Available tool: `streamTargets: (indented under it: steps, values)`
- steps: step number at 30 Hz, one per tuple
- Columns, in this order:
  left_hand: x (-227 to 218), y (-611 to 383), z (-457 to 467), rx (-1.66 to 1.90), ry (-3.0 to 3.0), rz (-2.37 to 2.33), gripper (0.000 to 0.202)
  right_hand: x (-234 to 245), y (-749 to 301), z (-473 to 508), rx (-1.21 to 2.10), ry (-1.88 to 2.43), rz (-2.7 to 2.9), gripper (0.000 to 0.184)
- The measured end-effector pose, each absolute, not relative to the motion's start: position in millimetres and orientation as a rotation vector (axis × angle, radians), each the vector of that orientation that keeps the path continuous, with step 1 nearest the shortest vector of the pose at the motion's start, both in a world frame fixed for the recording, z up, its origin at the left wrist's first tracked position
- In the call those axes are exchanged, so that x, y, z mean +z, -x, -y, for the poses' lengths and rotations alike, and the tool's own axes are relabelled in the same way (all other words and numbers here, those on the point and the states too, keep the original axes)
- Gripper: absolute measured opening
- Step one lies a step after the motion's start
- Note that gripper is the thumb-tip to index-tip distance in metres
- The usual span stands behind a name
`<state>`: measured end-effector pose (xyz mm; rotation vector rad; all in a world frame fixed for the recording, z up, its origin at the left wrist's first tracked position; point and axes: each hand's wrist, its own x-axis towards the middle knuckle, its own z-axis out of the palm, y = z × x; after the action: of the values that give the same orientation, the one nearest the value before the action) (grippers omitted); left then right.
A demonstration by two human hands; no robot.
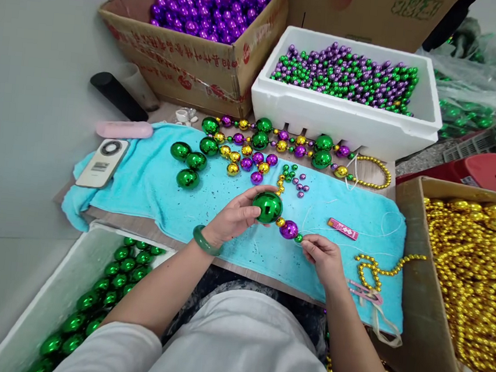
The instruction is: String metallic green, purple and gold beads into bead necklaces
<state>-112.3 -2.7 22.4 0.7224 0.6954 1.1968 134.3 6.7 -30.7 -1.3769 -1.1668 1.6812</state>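
My left hand point(241, 211) is closed around a large shiny green bead point(267, 207). To its right, in line with it, come a small gold bead point(280, 222), a purple bead point(289, 230) and a small green bead point(298, 237). My right hand point(321, 256) pinches at the end of this row, by the small green bead; thin white string point(334, 241) trails nearby. Loose on the turquoise towel point(142, 190) lie several large green beads point(187, 178), gold and purple beads point(256, 178), and small green and purple beads point(300, 186). Behind them stretches a finished-looking bead strand point(282, 145).
A white foam box point(342, 122) of small beads and a carton point(173, 56) of purple beads stand behind. Gold bead strands fill a carton point(414, 237) on the right; green beads fill a bin point(29, 311) at lower left. A phone point(102, 163) and a lighter-sized pink packet point(343, 228) lie on the towel.
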Motion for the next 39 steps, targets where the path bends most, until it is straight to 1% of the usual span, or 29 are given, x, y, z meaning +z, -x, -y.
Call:
streamTargets:
  steps: [8,14,20,24,32,35,39]
  values:
    - [23.3,100.5,5.3,1.301,-0.486,-0.591,0.064,-35.3,-120.5,-2.8,1.785,1.331,1.01,0.031]
    - [25.9,101.7,5.7,1.284,-0.494,-0.616,0.058,-34.6,-124.3,-6.2,1.745,1.383,1.089,0.033]
    - [24.5,100.1,7.1,1.295,-0.539,-0.653,0.061,-24.9,-122.6,-6.2,1.669,1.426,1.207,0.039]
    - [27.8,98.3,7.4,1.306,-0.53,-0.641,0.061,-19.5,-119.8,-4.0,1.694,1.368,1.211,0.04]
    - [29.1,98.8,6.4,1.371,-0.362,-0.651,0.056,-24.5,-119.8,-0.7,1.787,1.216,1.221,0.038]
    - [27.5,98.1,6.7,1.357,-0.418,-0.685,0.055,-23.0,-117.4,-2.3,1.762,1.226,1.206,0.039]
    - [29.8,97.4,4.3,1.4,-0.554,-0.774,0.046,-14.7,-115.6,-7.8,1.683,1.227,1.202,0.035]
